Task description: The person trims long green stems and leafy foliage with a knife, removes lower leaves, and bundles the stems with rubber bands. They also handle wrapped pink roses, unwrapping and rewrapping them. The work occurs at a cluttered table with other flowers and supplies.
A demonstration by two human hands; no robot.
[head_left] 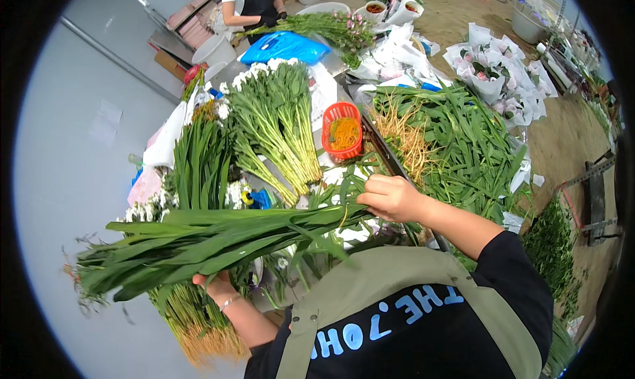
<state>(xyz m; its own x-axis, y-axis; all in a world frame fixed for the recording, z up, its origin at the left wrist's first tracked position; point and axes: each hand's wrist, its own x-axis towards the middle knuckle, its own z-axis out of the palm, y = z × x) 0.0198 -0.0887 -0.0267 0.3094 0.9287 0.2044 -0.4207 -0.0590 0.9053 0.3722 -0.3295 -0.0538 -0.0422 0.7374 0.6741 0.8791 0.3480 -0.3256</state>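
Observation:
A bunch of long-leaved flower stems lies across in front of me, its leafy tops to the left. My left hand supports it from below, fingers curled against the leaves and partly hidden by them. At the narrow stem end, my right hand is closed in a pinch. Beside those fingers a thin yellowish band shows around the stems; whether the fingers also hold it I cannot tell. Just beyond my right hand stands a red plastic basket of yellow-orange rubber bands.
White-flowered stems are fanned out ahead, near a blue plastic bag. Cut leaves and stalks pile up on the right, past a dark metal edge. Wrapped pink bouquets stand farther right. A co-worker handles stems at the back.

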